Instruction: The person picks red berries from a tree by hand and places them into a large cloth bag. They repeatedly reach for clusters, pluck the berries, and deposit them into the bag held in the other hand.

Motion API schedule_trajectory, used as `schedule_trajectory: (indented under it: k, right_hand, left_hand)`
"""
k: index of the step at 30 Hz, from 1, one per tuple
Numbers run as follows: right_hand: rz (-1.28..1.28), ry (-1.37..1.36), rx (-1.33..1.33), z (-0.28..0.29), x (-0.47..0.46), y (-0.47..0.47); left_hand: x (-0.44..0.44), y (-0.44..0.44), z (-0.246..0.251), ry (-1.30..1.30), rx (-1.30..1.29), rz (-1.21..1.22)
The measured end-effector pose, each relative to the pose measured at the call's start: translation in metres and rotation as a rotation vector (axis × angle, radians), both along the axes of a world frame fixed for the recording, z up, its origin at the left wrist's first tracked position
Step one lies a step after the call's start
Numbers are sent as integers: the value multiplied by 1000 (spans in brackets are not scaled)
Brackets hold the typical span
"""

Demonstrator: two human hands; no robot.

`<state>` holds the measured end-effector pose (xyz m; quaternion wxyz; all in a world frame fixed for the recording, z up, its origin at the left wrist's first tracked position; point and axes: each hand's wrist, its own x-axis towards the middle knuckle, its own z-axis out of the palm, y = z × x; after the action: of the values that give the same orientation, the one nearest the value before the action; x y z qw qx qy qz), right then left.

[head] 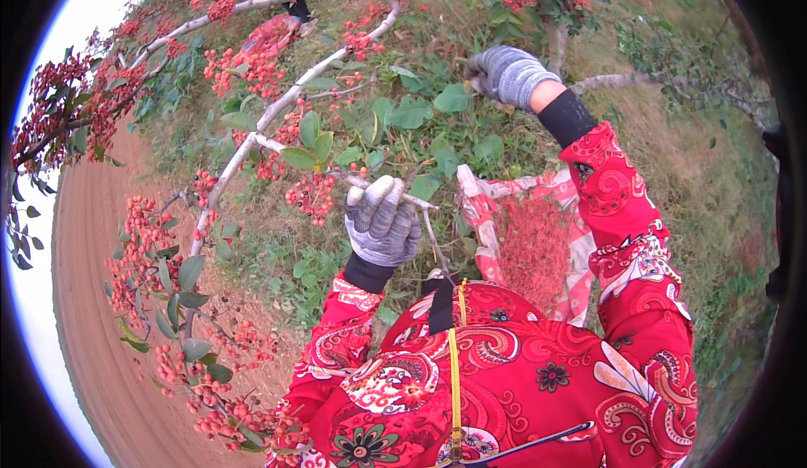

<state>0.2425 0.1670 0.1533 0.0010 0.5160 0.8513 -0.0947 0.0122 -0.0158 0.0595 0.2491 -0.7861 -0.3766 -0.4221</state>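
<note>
My left hand (pixel 383 222), in a grey and white knit glove, is closed around a thin side branch (pixel 348 178) of a shrub with red berry clusters. Just left of it hangs a cluster of red berries (pixel 312 198). My right hand (pixel 507 76), gloved alike, is raised farther out over green leaves, its fingers curled; whether something is between them cannot be told. Below and beyond my body, an open red and white bag (pixel 482 232) on the ground holds a mass of small red berries (pixel 533 247).
A long pale branch (pixel 277 105) with berry clusters crosses the left side. More laden twigs (pixel 151 235) hang at lower left. Another person's dark-clad leg (pixel 295 5) stands beside a red bag (pixel 271 34) at the top. A thick grey branch (pixel 615 82) lies right of my right hand.
</note>
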Motion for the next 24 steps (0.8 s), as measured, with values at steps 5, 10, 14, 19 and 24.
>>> schedule_trajectory:
  k: [5, 10, 14, 19, 24]
  right_hand:
    - [319, 927, 8, 13, -79, -2]
    - [241, 593, -181, 0, -136, 24]
    - [231, 623, -179, -9, -145, 36]
    - [225, 746, -177, -10, -144, 33]
    - [211, 740, -65, -9, -143, 22]
  left_hand:
    - [2, 8, -15, -30, 6, 28]
    - [-15, 30, -37, -25, -2, 11]
    - [-25, 41, -40, -3, -7, 44]
    - [-20, 28, -34, 0, -55, 35]
    - [-18, 16, -37, 18, -36, 26]
